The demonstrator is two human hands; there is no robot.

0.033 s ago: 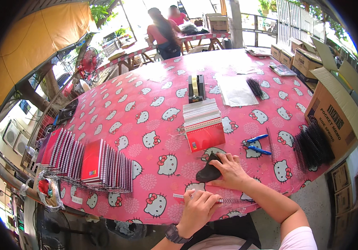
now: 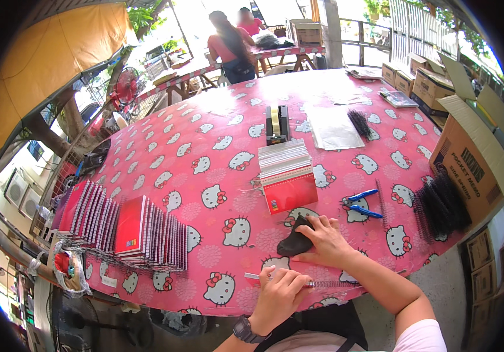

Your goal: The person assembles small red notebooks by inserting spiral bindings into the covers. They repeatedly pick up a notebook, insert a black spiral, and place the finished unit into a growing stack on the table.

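Near the table's front edge, my left hand (image 2: 281,288) presses down on a small notebook (image 2: 252,278), its fingers curled over it; only a red and white end shows. A dark spiral binding coil (image 2: 335,284) runs right from under those fingers. My right hand (image 2: 326,242) grips a soft-looking black wedge-shaped piece (image 2: 292,243), whose kind I cannot make out. Beyond it stands a stack of unbound punched memo pads (image 2: 287,185) with a red cover in front. To the right lie blue-handled pliers (image 2: 362,205) beside a single loose coil (image 2: 381,202).
Spiral notebooks (image 2: 146,234) stand in rows at left. A tape dispenser (image 2: 276,126), plastic sheets (image 2: 334,128) and a small coil bundle (image 2: 358,124) lie farther back. A black coil pile (image 2: 442,205) sits beside an open carton (image 2: 469,152). Two people (image 2: 231,47) are at a far table.
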